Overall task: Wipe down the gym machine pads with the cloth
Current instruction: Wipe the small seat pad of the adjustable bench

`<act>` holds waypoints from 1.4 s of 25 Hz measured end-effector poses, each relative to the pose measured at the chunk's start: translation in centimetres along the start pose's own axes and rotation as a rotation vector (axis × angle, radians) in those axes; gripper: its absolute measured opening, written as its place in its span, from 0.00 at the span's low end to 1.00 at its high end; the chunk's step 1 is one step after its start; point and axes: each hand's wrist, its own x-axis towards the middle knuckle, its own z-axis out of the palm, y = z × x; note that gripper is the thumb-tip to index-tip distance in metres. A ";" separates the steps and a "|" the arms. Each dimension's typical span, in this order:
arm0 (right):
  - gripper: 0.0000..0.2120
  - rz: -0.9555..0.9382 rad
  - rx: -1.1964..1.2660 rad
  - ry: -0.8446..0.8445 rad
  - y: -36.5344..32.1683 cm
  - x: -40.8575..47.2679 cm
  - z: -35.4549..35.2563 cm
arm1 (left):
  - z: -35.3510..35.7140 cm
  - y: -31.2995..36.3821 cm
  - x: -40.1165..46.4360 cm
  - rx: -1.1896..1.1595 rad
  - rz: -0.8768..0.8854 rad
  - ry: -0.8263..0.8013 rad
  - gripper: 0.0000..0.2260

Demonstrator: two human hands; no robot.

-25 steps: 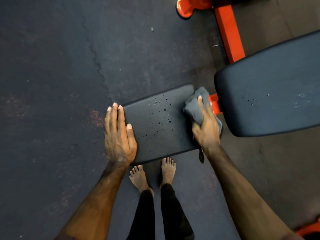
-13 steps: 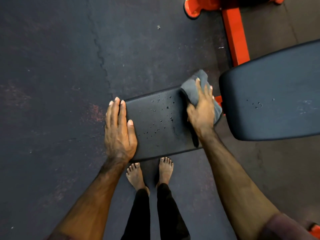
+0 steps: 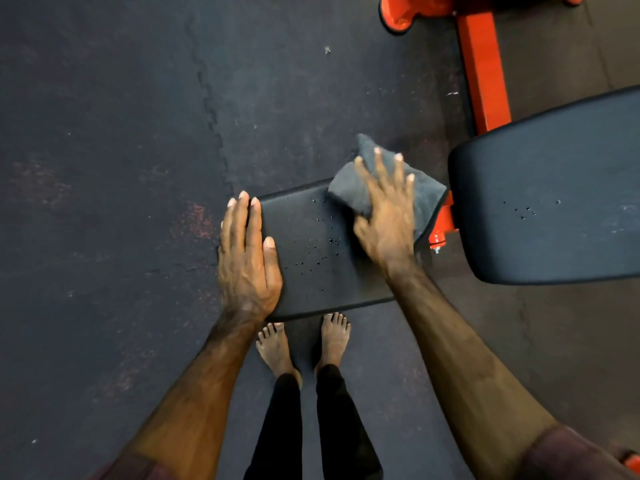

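Nearest me, 2 bare feet stand on the floor just under the seat pad. My left hand lies flat, fingers straight, on the pad's outer end, I judge to brace it. Beside it, droplets remain unwiped. My right hand presses the grey cloth flat with spread fingers, holding nothing else. Beyond that grip, the back pad waits, speckled too.

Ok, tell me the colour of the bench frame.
Orange frame, clearest in the head view.
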 end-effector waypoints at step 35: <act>0.53 -0.264 -0.116 -0.122 1.9 -13.6 1.8 | 0.2 -0.4 -0.1 -0.070 0.058 0.060 0.25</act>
